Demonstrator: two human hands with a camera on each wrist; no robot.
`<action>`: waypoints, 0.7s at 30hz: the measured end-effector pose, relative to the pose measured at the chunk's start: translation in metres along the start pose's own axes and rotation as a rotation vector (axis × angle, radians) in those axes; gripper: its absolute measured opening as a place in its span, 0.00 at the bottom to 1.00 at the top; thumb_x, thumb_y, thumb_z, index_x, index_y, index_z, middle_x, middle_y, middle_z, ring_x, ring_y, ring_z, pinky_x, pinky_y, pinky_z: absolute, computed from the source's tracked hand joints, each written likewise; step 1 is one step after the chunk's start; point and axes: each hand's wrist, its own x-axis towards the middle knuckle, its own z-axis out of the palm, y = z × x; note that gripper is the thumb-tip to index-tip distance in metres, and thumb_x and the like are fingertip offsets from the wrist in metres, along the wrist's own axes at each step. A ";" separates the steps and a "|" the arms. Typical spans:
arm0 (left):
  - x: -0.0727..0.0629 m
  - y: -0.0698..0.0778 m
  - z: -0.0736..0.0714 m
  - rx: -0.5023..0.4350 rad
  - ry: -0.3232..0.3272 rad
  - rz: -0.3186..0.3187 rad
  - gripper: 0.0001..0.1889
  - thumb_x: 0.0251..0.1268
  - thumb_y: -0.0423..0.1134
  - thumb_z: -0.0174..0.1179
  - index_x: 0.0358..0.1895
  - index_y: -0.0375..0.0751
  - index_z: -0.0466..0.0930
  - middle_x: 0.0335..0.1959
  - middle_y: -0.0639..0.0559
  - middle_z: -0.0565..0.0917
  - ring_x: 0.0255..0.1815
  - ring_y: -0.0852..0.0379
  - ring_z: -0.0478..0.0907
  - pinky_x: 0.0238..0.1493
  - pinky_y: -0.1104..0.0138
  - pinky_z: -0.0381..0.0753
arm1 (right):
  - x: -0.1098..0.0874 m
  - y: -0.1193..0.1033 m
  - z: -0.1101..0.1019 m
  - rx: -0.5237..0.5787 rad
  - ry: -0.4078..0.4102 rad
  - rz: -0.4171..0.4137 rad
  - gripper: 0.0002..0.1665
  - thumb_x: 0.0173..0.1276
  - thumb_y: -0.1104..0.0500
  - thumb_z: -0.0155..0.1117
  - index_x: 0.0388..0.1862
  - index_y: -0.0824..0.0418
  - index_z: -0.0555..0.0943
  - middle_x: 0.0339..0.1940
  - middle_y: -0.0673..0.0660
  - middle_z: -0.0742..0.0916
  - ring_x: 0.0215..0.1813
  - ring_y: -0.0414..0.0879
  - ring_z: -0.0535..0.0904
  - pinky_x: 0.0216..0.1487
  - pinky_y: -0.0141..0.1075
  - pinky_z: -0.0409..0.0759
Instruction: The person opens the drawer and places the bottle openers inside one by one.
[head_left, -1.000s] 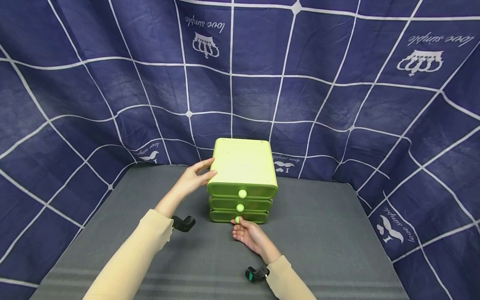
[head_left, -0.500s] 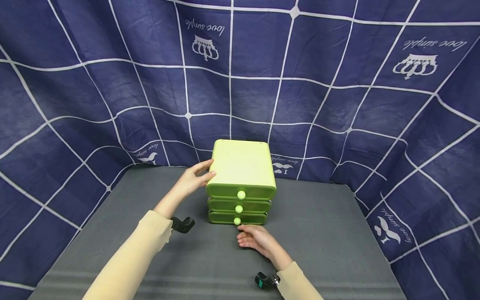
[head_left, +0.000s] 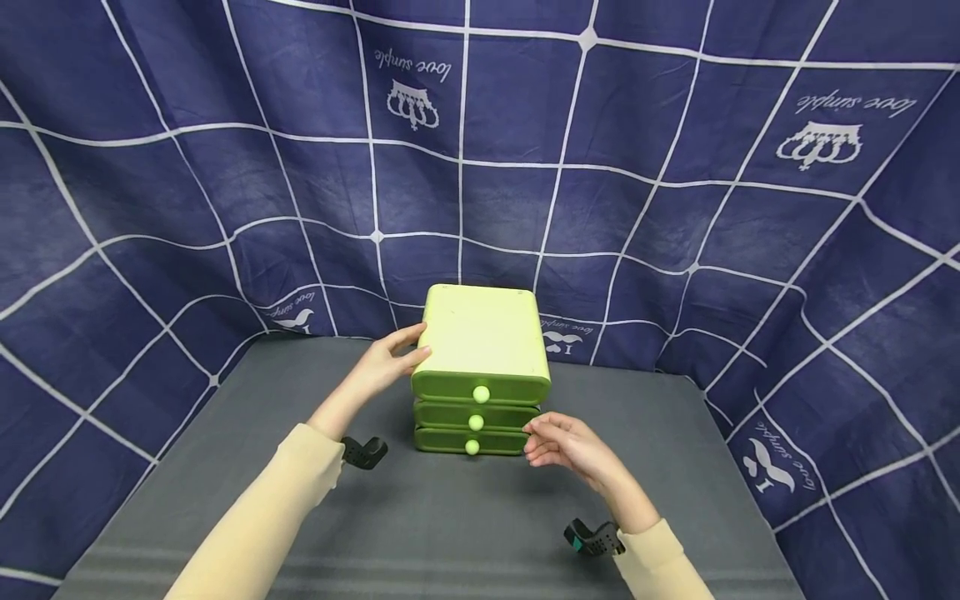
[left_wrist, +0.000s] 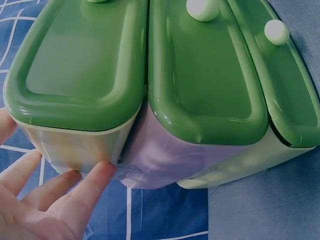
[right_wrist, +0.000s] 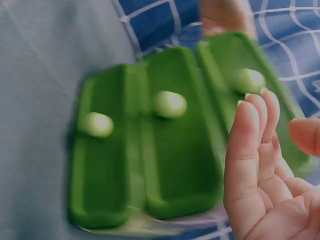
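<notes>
A small green drawer unit (head_left: 483,329) with three stacked drawers stands in the middle of the table in the head view. Each dark green front carries one pale round knob: the top knob (head_left: 481,394), the middle knob (head_left: 476,422) and the bottom knob (head_left: 472,447). My left hand (head_left: 381,362) rests against the unit's upper left side, its fingers (left_wrist: 85,192) spread along the top tier's wall in the left wrist view. Just off the unit's lower right corner, my right hand (head_left: 573,450) holds nothing, its fingers loosely bent. All three drawer fronts look pushed in.
The table wears a grey cloth (head_left: 450,533). Behind and at both sides hangs a dark blue curtain (head_left: 637,108) with white grid lines, close to the back of the unit. Black wrist straps (head_left: 592,537) sit on both forearms.
My right hand has let go of the bottom knob and moved right and slightly up, away from the drawer front. My left hand has stayed on the unit's side.
</notes>
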 end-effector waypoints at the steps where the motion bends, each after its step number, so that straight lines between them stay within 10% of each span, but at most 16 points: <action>1: 0.000 0.000 0.001 0.004 -0.001 0.002 0.35 0.72 0.49 0.58 0.78 0.44 0.57 0.77 0.39 0.60 0.77 0.43 0.59 0.64 0.51 0.77 | -0.002 -0.007 -0.005 -0.016 0.007 -0.011 0.17 0.79 0.55 0.51 0.50 0.70 0.75 0.32 0.49 0.85 0.36 0.39 0.84 0.42 0.31 0.86; 12: 0.005 0.005 -0.008 0.040 0.024 0.044 0.30 0.76 0.45 0.54 0.75 0.38 0.62 0.72 0.33 0.67 0.68 0.37 0.71 0.61 0.53 0.80 | -0.001 -0.072 -0.046 -0.129 0.232 -0.117 0.14 0.79 0.56 0.52 0.49 0.66 0.76 0.30 0.48 0.86 0.35 0.39 0.86 0.43 0.33 0.87; 21: 0.006 0.036 -0.037 0.114 0.189 0.116 0.27 0.77 0.45 0.53 0.73 0.39 0.66 0.67 0.36 0.74 0.60 0.39 0.79 0.58 0.57 0.83 | 0.016 -0.102 -0.054 -0.418 0.509 -0.226 0.23 0.77 0.55 0.55 0.57 0.74 0.75 0.37 0.60 0.87 0.37 0.39 0.86 0.43 0.28 0.86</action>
